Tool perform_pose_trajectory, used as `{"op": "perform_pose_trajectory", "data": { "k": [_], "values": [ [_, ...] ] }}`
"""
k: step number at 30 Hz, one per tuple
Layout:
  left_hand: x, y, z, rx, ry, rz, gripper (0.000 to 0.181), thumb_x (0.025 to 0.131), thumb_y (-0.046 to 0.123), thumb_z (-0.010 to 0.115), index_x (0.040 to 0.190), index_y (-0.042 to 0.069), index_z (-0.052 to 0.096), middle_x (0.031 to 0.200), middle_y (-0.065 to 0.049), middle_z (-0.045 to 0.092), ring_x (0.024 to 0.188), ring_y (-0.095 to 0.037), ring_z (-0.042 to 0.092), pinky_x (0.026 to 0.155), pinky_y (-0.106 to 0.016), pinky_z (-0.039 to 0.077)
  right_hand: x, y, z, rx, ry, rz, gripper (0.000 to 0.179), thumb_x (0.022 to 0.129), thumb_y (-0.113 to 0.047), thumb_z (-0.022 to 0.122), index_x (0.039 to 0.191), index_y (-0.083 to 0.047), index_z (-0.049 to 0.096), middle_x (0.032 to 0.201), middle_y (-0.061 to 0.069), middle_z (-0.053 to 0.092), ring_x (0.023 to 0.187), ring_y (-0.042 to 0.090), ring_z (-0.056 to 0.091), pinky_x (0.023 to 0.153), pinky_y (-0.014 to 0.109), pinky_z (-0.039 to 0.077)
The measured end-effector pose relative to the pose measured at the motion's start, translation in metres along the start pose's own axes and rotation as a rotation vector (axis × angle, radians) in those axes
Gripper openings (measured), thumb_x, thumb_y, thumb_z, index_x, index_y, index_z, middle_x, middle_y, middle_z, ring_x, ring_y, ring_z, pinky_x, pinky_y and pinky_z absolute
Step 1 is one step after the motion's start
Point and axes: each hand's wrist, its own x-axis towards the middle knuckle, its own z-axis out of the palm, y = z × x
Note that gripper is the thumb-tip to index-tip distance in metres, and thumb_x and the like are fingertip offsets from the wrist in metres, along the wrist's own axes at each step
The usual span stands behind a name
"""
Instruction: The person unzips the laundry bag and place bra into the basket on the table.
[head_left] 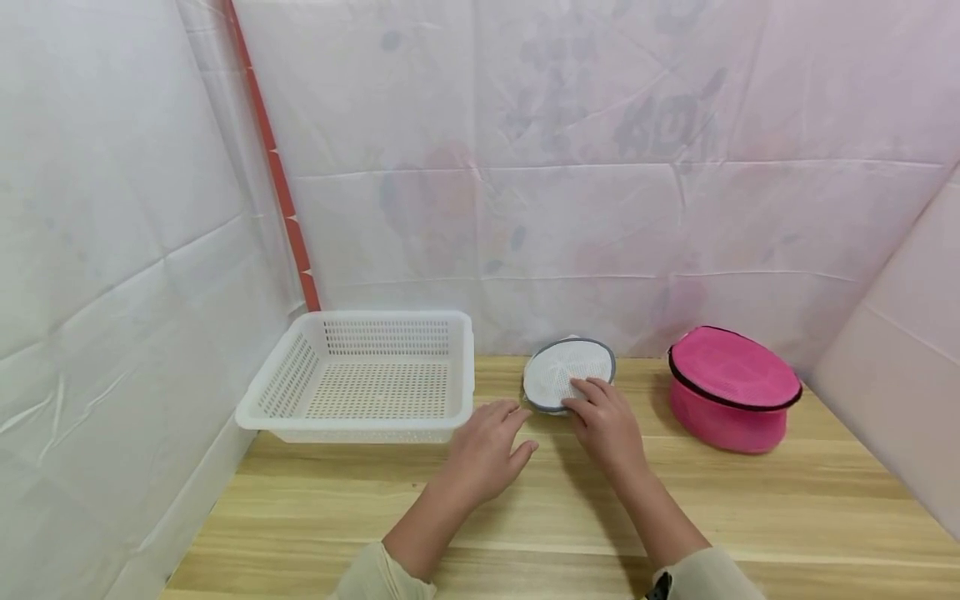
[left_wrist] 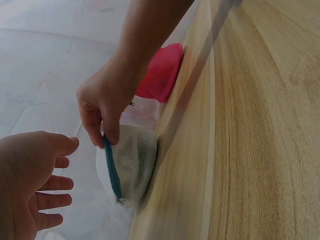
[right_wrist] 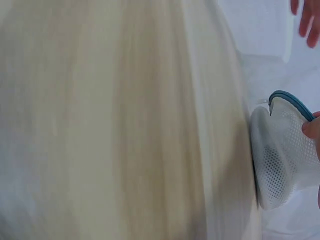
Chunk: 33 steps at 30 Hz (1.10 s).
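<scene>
A small round white mesh laundry bag (head_left: 553, 377) with a blue-grey zipper edge stands on the table near the back wall. My right hand (head_left: 609, 423) pinches its near edge between thumb and fingers, as the left wrist view shows at the blue zipper edge (left_wrist: 112, 172). In the right wrist view the bag's mesh side (right_wrist: 280, 160) bulges below the fingertips. My left hand (head_left: 483, 450) hovers just left of the bag, fingers extended and spread, holding nothing. That spread left hand (left_wrist: 30, 180) is apart from the bag in the left wrist view.
A white perforated plastic basket (head_left: 255, 414) with nothing in it stands at the left. On the right sits a pink mesh bag (head_left: 731, 387) with a black edge. White sheeting (head_left: 570, 225) hangs behind the wooden table (head_left: 540, 533) and along both sides.
</scene>
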Motion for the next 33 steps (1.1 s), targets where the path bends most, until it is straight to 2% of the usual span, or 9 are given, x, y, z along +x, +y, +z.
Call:
{"op": "perform_pose_trajectory", "data": {
  "k": [9, 14, 17, 20, 24, 30, 33],
  "values": [
    [-0.002, -0.001, 0.004, -0.009, 0.039, 0.002, 0.044, 0.091, 0.037, 0.069, 0.128, 0.014, 0.063, 0.130, -0.004, 0.063, 0.121, -0.021, 0.059, 0.103, -0.034, 0.049, 0.001, -0.018, -0.013, 0.177, 0.041, 0.143, 0.023, 0.066, 0.005, 0.085, 0.085, -0.007, 0.078, 0.109, 0.012, 0.072, 0.106, 0.033, 0.061, 0.096, 0.042, 0.048],
    [-0.002, -0.001, 0.006, 0.002, 0.059, 0.012, 0.044, 0.090, 0.035, 0.070, 0.127, 0.013, 0.063, 0.132, -0.005, 0.061, 0.123, -0.021, 0.059, 0.105, -0.033, 0.048, -0.003, -0.025, -0.022, 0.311, 0.048, 0.202, 0.026, 0.066, 0.008, 0.084, 0.085, -0.007, 0.078, 0.108, 0.009, 0.073, 0.102, 0.029, 0.062, 0.092, 0.018, 0.044],
    [-0.003, 0.000, 0.006, 0.000, 0.075, 0.003, 0.042, 0.090, 0.033, 0.071, 0.126, 0.014, 0.063, 0.132, -0.005, 0.061, 0.123, -0.021, 0.058, 0.105, -0.033, 0.048, -0.006, -0.028, -0.026, 0.387, 0.038, 0.218, 0.028, 0.065, 0.010, 0.084, 0.087, -0.008, 0.079, 0.108, 0.008, 0.073, 0.103, 0.029, 0.062, 0.095, 0.006, 0.039],
    [-0.004, 0.001, 0.007, -0.021, 0.087, -0.014, 0.042, 0.088, 0.030, 0.073, 0.126, 0.014, 0.064, 0.133, -0.005, 0.060, 0.124, -0.020, 0.057, 0.105, -0.033, 0.048, -0.007, -0.030, -0.032, 0.450, 0.026, 0.239, 0.029, 0.066, 0.010, 0.083, 0.088, -0.009, 0.079, 0.108, 0.007, 0.073, 0.106, 0.027, 0.062, 0.099, 0.004, 0.037],
    [-0.004, 0.001, 0.009, -0.052, 0.120, -0.024, 0.039, 0.087, 0.024, 0.075, 0.123, 0.014, 0.066, 0.132, -0.005, 0.061, 0.123, -0.020, 0.058, 0.104, -0.032, 0.048, -0.006, -0.031, -0.039, 0.528, 0.015, 0.279, 0.028, 0.068, 0.009, 0.083, 0.089, -0.010, 0.079, 0.109, 0.007, 0.073, 0.108, 0.024, 0.062, 0.097, 0.005, 0.039],
    [-0.003, -0.002, 0.014, -0.083, 0.229, 0.006, 0.027, 0.084, 0.015, 0.076, 0.110, 0.014, 0.070, 0.119, -0.001, 0.064, 0.112, -0.016, 0.062, 0.097, -0.028, 0.052, -0.005, -0.033, -0.047, 0.613, -0.039, 0.348, 0.026, 0.072, 0.005, 0.082, 0.092, -0.012, 0.078, 0.112, 0.009, 0.072, 0.113, 0.023, 0.061, 0.097, 0.005, 0.040],
    [-0.004, -0.002, 0.014, -0.100, 0.289, 0.027, 0.021, 0.082, 0.011, 0.076, 0.102, 0.014, 0.072, 0.109, 0.001, 0.065, 0.103, -0.014, 0.063, 0.091, -0.025, 0.054, -0.005, -0.037, -0.051, 0.601, -0.075, 0.358, 0.028, 0.074, 0.005, 0.081, 0.094, -0.014, 0.077, 0.114, 0.006, 0.072, 0.115, 0.022, 0.060, 0.099, 0.005, 0.037]
  ]
}}
